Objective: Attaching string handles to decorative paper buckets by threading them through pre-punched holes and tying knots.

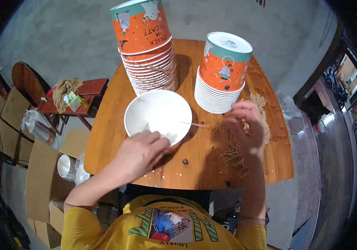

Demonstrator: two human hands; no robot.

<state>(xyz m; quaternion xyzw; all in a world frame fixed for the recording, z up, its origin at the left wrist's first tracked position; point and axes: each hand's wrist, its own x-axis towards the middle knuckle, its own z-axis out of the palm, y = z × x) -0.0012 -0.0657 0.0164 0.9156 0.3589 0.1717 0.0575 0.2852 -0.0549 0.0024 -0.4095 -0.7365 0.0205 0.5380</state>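
A white-lined paper bucket [157, 106] stands mouth up, tilted toward me, near the middle of the wooden table. My left hand [145, 150] grips its near rim, with fingers reaching inside. A short piece of twine [193, 124] crosses the right side of the bucket and sticks out past it. My right hand [247, 125] hovers right of that twine, its fingers loosely bent and apart, and I see nothing between them. Below and behind this hand lie brown twine strands [234, 156] and a thicker twine bundle [266, 125], partly covered by it.
Upside-down orange and green paper buckets form a tall stack [145, 29] at the far left, with twine loops hanging on it. A shorter stack [224, 66] stands at the far right. Left of the table [203, 175] are a red bench [93, 91] and cardboard boxes [41, 179].
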